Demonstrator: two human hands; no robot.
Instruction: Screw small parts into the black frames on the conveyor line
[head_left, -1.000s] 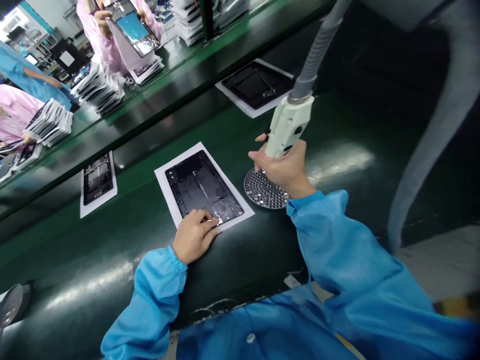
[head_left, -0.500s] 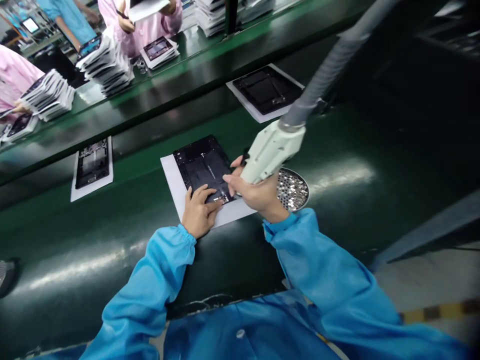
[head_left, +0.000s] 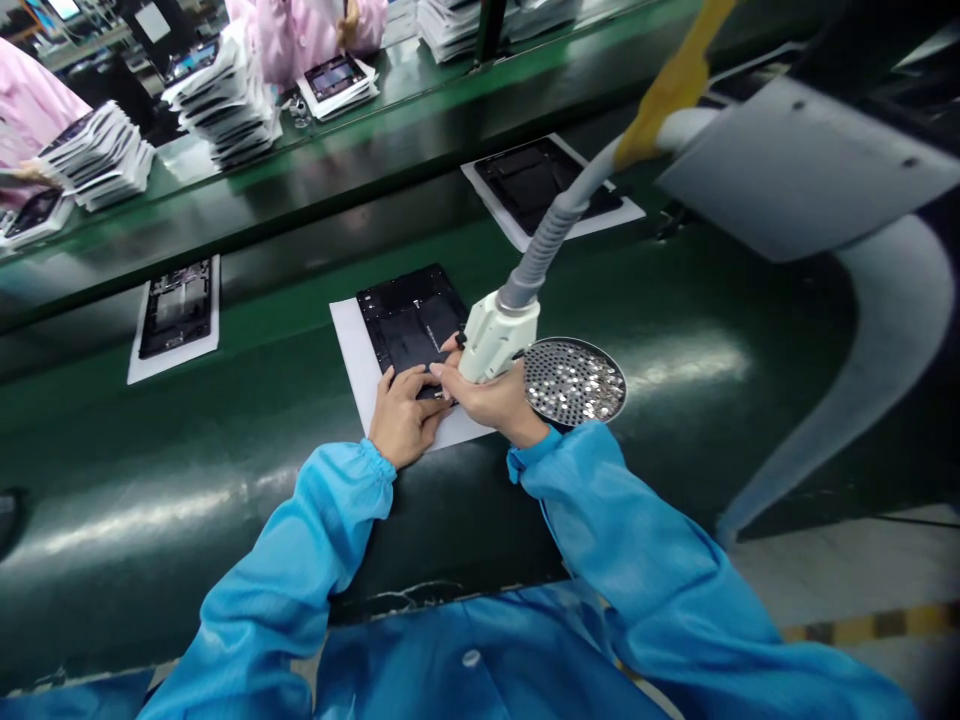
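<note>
A black tablet housing (head_left: 409,325) lies on a white paper sheet (head_left: 351,345) in front of me. My left hand (head_left: 405,415) rests over its near edge, fingers stretched out and lying on the housing. My right hand (head_left: 491,395) is wrapped round a pale electric screwdriver (head_left: 495,335) with a ribbed grey hose, tilted over the housing's near right corner. The screwdriver's tip is hidden behind my fingers. Right beside my right hand stands a round perforated dish (head_left: 534,375) with many small shiny pieces, too small to make out clearly.
Other tablet housings lie on paper at the left (head_left: 177,310) and at the back (head_left: 525,180). A grey bracket (head_left: 814,165) and a curved grey tube (head_left: 892,330) occupy the right. Across the green bench, people in pink sleeves are beside stacks of papers (head_left: 225,95).
My right hand and the screwdriver have shifted left, closer to my left hand, and the screwdriver's hose leans differently. More of the dish shows. The camera view has shifted, bringing the bracket into sight.
</note>
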